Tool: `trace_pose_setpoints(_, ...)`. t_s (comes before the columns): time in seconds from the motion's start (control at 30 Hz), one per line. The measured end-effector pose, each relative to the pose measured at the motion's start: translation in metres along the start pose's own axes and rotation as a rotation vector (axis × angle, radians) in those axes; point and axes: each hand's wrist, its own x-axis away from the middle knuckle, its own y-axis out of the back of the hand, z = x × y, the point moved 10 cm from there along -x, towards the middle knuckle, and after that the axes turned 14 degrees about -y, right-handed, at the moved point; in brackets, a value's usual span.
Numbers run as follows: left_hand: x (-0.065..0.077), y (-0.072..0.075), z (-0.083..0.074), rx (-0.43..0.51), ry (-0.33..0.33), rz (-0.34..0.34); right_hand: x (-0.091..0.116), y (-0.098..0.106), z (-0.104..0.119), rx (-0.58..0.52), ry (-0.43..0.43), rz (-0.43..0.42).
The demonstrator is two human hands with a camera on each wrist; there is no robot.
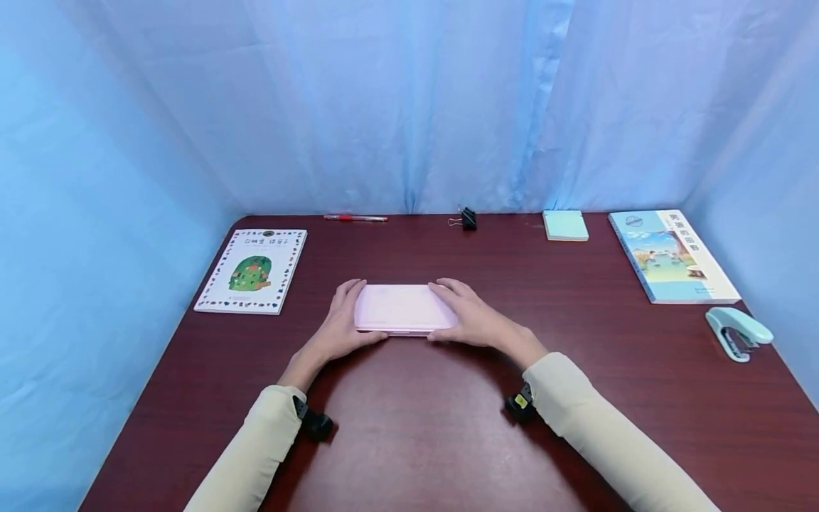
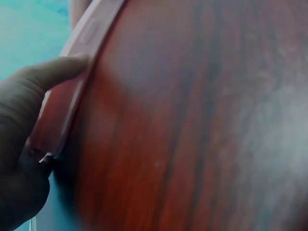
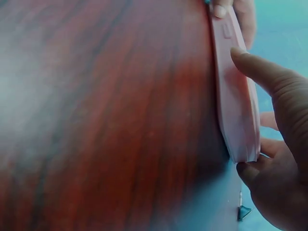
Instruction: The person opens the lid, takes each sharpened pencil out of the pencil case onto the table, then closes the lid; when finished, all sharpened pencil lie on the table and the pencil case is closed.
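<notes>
A pale pink flat box [image 1: 404, 307] lies at the middle of the dark red-brown table, its long side toward me. My left hand [image 1: 340, 327] grips its left end, thumb along the near side and fingers round the far side. At the right end my right hand [image 1: 476, 318] holds it the same way. The left wrist view shows the left thumb [image 2: 57, 72] on the side of the box [image 2: 72, 91]. In the right wrist view the right thumb [image 3: 260, 70] presses that side near a small raised tab. What the box contains is hidden.
A white picture book [image 1: 252, 274] lies at left. Along the back are a red pen [image 1: 355, 218], a black binder clip [image 1: 468, 219] and a sticky note pad [image 1: 566, 225]. A thick book [image 1: 672, 257] and a mint stapler [image 1: 737, 333] lie at right. Blue curtains [image 1: 409, 107] surround the table.
</notes>
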Motion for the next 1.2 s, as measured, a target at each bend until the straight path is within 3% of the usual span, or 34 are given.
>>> trace_pose_setpoints(0.17, -0.004, -0.001, 0.000, -0.044, -0.001, -0.044, 0.002, 0.000, -0.001, 0.049, 0.003, -0.036)
trace_pose_setpoints(0.53, -0.006, 0.002, -0.001, -0.168, -0.015, -0.035, 0.005, 0.001, 0.004, 0.116, 0.026, -0.071)
trace_pose_setpoints(0.8, -0.008, 0.003, -0.004, -0.221, -0.019, -0.031, 0.007, 0.007, 0.010, 0.162, 0.100, -0.107)
trace_pose_setpoints(0.93, -0.010, 0.004, -0.006, -0.241, -0.030, -0.022, 0.007, 0.012, 0.009, 0.138, 0.085, -0.124)
trace_pose_setpoints(1.1, -0.011, 0.004, -0.004, -0.235, -0.030, 0.006, 0.007, 0.014, 0.008, 0.092, 0.066, -0.128)
trace_pose_setpoints(1.2, -0.010, 0.003, 0.001, -0.158, -0.024, 0.047, 0.006, 0.012, 0.006, 0.080, 0.051, -0.112)
